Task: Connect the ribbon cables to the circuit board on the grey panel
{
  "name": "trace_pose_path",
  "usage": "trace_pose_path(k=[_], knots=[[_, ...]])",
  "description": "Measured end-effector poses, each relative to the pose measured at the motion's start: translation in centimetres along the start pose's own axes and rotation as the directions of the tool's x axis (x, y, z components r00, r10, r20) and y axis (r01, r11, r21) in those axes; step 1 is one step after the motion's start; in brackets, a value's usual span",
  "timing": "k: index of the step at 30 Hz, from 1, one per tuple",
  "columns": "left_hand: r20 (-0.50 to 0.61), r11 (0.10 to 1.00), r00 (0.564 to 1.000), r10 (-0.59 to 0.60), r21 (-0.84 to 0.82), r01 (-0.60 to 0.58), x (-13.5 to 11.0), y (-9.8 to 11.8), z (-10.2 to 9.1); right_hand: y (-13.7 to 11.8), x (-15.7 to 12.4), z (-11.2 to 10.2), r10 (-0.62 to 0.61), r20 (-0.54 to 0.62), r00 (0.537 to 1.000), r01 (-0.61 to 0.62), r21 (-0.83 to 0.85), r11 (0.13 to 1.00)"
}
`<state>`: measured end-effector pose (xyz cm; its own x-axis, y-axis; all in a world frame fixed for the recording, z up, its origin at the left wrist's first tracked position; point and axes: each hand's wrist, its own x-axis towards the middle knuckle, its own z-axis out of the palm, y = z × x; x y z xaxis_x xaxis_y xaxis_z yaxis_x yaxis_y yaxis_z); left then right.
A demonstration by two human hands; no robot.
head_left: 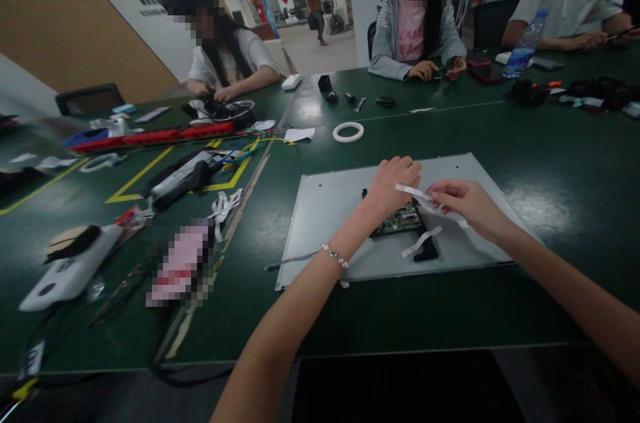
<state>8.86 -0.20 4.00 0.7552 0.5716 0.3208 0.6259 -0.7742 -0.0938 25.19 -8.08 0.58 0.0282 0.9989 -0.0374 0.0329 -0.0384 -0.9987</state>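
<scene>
My right hand (465, 206) is closed, pinching a short strip of white tape (411, 192) between thumb and fingertips. The strip's free end reaches left, in front of my left hand (390, 183). That hand is bent over the far side of a green circuit board (397, 221), its fingers curled and their tips hidden, so what they hold does not show. Under the board lies a flat light-grey panel (320, 209). A second white strip (423, 241) stands out over a black bracket (427, 253) at the board's near right side.
A roll of white tape (349, 132) lies beyond the panel. A grey cable (293, 259) crosses the panel's left edge. To the left are a pink pouch-like thing (180, 263), a white device (73, 269) and a red strip (165, 136). Several people sit across the green table (250, 336).
</scene>
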Motion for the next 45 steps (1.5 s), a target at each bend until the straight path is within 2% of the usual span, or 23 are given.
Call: trace_pose_path(k=[3, 6, 9, 11, 13, 14, 16, 18, 19, 21, 24, 26, 28, 31, 34, 36, 40, 45], knots=[[0.005, 0.995, 0.995, -0.096, 0.035, 0.096, -0.2, -0.9, -0.8, 0.2, 0.0, -0.4, -0.028, -0.037, 0.999, 0.030, 0.060, 0.998], [0.002, 0.973, 0.974, -0.226, -0.046, 0.226, -0.4, -3.1, -1.9, 0.2, 0.1, -0.8, -0.052, -0.068, 0.996, 0.057, 0.074, 0.996], [0.008, 0.892, 0.942, -0.335, -0.318, 0.320, -0.8, -5.5, -3.0, 0.2, 0.1, -0.9, -0.063, -0.056, 0.996, 0.065, 0.041, 0.997], [0.061, 0.774, 0.935, -0.348, -0.545, 0.324, -1.4, -6.2, -3.7, 0.2, 0.0, -0.8, -0.081, -0.026, 0.996, 0.081, -0.007, 0.997], [0.132, 0.648, 0.941, -0.311, -0.695, 0.312, -2.3, -5.6, -4.2, 0.2, -0.2, -0.5, -0.110, 0.023, 0.994, 0.112, -0.057, 0.992], [0.161, 0.612, 0.952, -0.261, -0.735, 0.293, -2.8, -4.9, -4.5, 0.2, -0.4, -0.2, -0.128, 0.051, 0.990, 0.132, -0.076, 0.988], [0.244, 0.571, 0.965, -0.097, -0.781, 0.255, -3.9, -3.2, -4.8, 0.2, -0.9, 0.3, -0.165, 0.103, 0.981, 0.175, -0.102, 0.979], [0.335, 0.522, 0.941, 0.037, -0.810, 0.268, -4.9, -1.7, -4.9, 0.1, -1.3, 0.7, -0.202, 0.135, 0.970, 0.219, -0.125, 0.968], [0.374, 0.475, 0.925, 0.067, -0.827, 0.300, -5.3, -1.3, -4.8, 0.1, -1.5, 0.9, -0.221, 0.140, 0.965, 0.240, -0.139, 0.961], [0.430, 0.385, 0.900, 0.074, -0.845, 0.372, -5.7, -0.9, -4.4, 0.0, -1.7, 1.0, -0.255, 0.129, 0.958, 0.275, -0.172, 0.946], [0.451, 0.291, 0.892, 0.028, -0.857, 0.424, -6.1, -1.7, -3.5, -0.2, -1.9, 0.9, -0.306, 0.128, 0.943, 0.328, -0.224, 0.918], [0.446, 0.245, 0.895, 0.026, -0.871, 0.426, -6.3, -2.4, -3.1, -0.4, -2.0, 0.8, -0.354, 0.218, 0.909, 0.404, -0.259, 0.877], [0.461, 0.204, 0.885, 0.069, -0.875, 0.439, -6.7, -3.1, -2.9, -0.5, -2.1, 0.7, -0.412, 0.342, 0.845, 0.514, -0.301, 0.803], [0.500, 0.183, 0.851, 0.161, -0.863, 0.472, -7.3, -3.6, -3.0, -0.7, -2.4, 0.9, -0.486, 0.459, 0.743, 0.654, -0.348, 0.671], [0.514, 0.192, 0.837, 0.185, -0.855, 0.482, -7.8, -3.8, -3.2, -0.8, -2.6, 1.2, -0.551, 0.481, 0.682, 0.725, -0.345, 0.596], [0.522, 0.186, 0.843, 0.130, -0.848, 0.496, -7.9, -4.0, -3.3, -0.9, -2.7, 1.3, -0.584, 0.457, 0.671, 0.739, -0.346, 0.578], [0.533, 0.147, 0.844, -0.059, -0.832, 0.535, -8.2, -4.4, -3.3, -1.0, -2.7, 1.3, -0.598, 0.421, 0.682, 0.731, -0.360, 0.580], [0.536, 0.186, 0.835, -0.123, -0.814, 0.550, -8.4, -4.4, -3.6, -0.7, -2.6, 1.1, -0.587, 0.438, 0.681, 0.731, -0.441, 0.520]])
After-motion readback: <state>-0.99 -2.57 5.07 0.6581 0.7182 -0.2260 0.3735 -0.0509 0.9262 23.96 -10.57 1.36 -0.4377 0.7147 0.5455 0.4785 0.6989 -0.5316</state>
